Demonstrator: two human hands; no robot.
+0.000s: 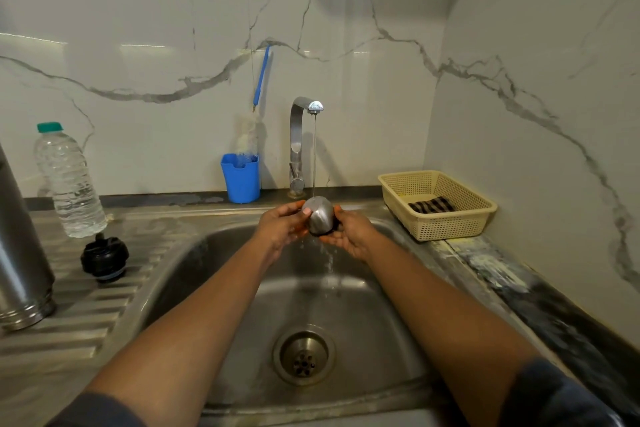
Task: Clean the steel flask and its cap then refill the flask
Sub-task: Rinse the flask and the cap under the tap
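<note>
Gripping the steel cap point(320, 216) from nine o'clock with left hand point(281, 225), from three o'clock with right hand point(352, 233), under the tap point(300, 135) stream.

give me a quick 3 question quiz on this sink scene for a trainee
1. True or false: water from the tap falls on the steel cap, which the left hand and right hand hold over the sink.
2. Fill in: the cream basket holds a striped ____.
3. Where is the black stopper?
A. in the cream basket
B. on the drainboard, near the plastic water bottle
C. in the right hand

Key: 1 true; 2 cloth; 3 B
</note>
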